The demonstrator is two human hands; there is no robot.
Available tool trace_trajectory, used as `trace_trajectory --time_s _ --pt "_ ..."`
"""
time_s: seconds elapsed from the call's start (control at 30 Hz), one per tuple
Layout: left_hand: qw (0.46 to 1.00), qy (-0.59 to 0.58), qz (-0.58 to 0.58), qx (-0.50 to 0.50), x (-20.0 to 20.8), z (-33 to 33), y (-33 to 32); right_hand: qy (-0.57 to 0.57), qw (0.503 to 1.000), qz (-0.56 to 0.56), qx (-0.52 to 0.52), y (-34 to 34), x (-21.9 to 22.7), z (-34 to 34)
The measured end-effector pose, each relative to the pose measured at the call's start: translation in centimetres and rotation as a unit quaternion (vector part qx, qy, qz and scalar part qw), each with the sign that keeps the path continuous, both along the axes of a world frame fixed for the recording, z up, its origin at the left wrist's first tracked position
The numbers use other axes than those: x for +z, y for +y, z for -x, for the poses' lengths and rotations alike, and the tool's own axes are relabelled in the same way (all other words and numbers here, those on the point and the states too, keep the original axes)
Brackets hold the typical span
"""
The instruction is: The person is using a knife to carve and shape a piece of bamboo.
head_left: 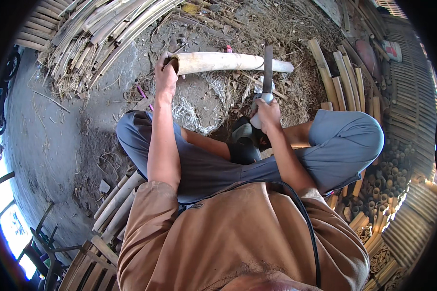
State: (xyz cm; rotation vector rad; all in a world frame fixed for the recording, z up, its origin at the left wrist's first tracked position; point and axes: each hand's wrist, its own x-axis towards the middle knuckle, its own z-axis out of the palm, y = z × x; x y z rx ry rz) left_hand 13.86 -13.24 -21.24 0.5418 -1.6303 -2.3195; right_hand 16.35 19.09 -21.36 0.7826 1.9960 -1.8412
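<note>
A thick pale bamboo pole lies crosswise ahead of me, its hollow end toward the left. My left hand is closed around that hollow end. In my right hand is a large knife, gripped by its light-coloured handle. The dark blade points away from me and crosses the pole near its thinner right end; whether it touches the bamboo I cannot tell. Pale stringy shavings lie on the ground below the pole, between my bent legs.
A big stack of split bamboo strips fills the far left. Cut bamboo pieces lean at the right, beside a slatted bamboo wall. More poles lie by my left hip. Many short tubes are piled at the right.
</note>
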Motion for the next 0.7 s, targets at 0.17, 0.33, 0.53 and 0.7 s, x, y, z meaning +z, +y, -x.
trace_trajectory --time_s 0.17,0.33,0.53,0.7 --pt "0.999 0.037 -0.004 0.004 -0.2 -0.6 -0.4 0.061 0.969 0.011 0.238 -3.4 3.5 -2.0" --pt "1.000 0.015 -0.020 0.018 -0.4 -0.4 -0.2 0.113 0.971 -0.029 0.210 -0.9 0.0 -1.3" --pt "0.996 -0.037 -0.069 0.049 -0.1 0.5 0.1 -0.034 0.990 0.134 0.037 -1.0 -0.5 -1.9" --pt "0.994 -0.083 -0.071 -0.021 0.2 -0.6 -1.5 0.004 0.945 0.100 0.312 -3.3 2.5 -3.4"
